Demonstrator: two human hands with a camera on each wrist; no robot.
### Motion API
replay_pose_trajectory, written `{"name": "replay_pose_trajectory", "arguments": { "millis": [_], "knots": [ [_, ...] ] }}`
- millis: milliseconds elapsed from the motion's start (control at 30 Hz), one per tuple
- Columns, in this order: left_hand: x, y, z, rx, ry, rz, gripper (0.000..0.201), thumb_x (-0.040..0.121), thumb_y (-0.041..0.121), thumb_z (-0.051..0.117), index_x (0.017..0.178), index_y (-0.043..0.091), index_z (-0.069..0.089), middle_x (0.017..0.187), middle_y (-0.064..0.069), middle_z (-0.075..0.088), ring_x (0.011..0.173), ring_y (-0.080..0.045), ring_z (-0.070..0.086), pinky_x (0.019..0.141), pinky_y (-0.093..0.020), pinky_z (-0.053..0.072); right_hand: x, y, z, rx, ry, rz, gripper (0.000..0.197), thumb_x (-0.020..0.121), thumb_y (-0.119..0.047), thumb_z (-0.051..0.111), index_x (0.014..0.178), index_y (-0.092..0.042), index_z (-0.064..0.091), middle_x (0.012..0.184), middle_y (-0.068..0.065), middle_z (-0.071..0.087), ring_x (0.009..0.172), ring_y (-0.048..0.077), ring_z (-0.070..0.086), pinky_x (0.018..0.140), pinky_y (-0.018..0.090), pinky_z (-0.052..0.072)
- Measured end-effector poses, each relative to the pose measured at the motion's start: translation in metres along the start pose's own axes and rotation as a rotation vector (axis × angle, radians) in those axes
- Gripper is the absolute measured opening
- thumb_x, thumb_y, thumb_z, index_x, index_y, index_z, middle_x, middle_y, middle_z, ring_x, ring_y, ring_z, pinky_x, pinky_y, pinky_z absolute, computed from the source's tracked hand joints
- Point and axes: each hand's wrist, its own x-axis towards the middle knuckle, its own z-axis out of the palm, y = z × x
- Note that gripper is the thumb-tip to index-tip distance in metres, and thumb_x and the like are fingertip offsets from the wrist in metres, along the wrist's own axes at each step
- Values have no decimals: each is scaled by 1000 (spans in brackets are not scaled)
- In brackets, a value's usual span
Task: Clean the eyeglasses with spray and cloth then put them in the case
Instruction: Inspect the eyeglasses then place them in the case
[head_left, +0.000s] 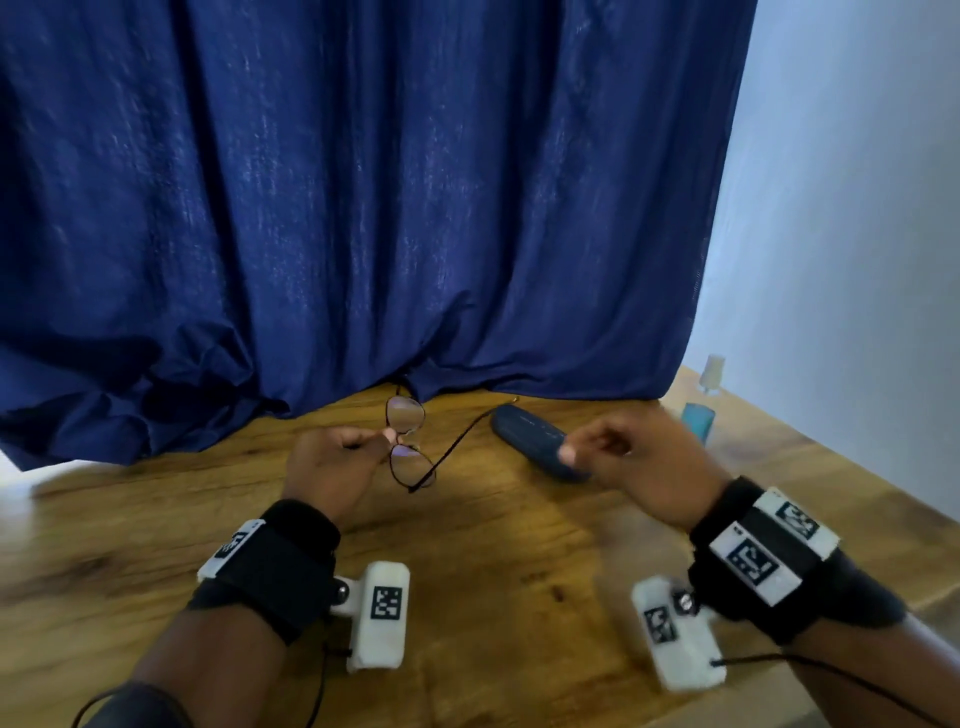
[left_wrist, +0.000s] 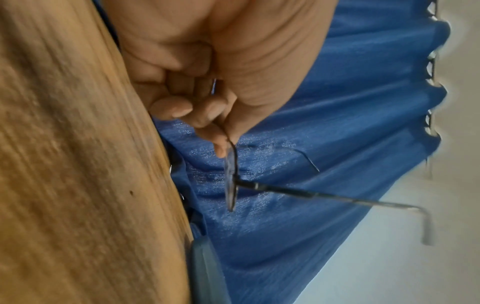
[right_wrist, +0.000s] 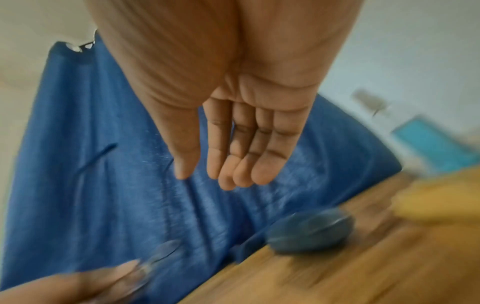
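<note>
Thin dark-framed eyeglasses hang above the wooden table, one lens above the other, one temple arm swung out to the right. My left hand pinches them at the bridge between thumb and fingertips; the left wrist view shows the frame edge-on under my fingers. My right hand hovers empty over the closed dark blue case, its fingers relaxed and nearly straight. The case lies on the table by the curtain. A blue spray bottle stands at the far right.
A dark blue curtain hangs along the table's back edge and drapes onto it. A pale wall stands to the right. Something yellow and blurred lies on the table to the right of the case in the right wrist view.
</note>
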Motion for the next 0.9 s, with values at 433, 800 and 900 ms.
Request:
{"name": "replay_pose_trajectory", "arguments": {
  "millis": [433, 800, 900],
  "knots": [
    [16, -8, -8, -516, 172, -185, 19, 89, 22, 75, 88, 3, 77, 79, -6, 72, 58, -10, 49, 51, -22, 37, 81, -55, 114, 333, -10, -99, 15, 80, -33, 83, 76, -25, 71, 77, -3, 74, 74, 11, 71, 71, 32, 62],
    [14, -10, -3, -353, 16, -154, 43, 87, 49, 65, 94, 8, 78, 83, -3, 80, 60, -11, 62, 54, -25, 43, 104, -24, 103, 707, 161, -95, 11, 83, -7, 78, 91, -13, 74, 82, 3, 79, 75, 15, 76, 65, 16, 58],
    [21, -14, -16, -320, 119, -143, 50, 95, 50, 55, 90, 4, 76, 75, -7, 72, 62, -15, 60, 59, -29, 44, 106, -19, 91, 727, 193, -108, 11, 84, -7, 77, 93, -13, 73, 80, 2, 79, 70, 13, 76, 63, 14, 57]
  ]
}}
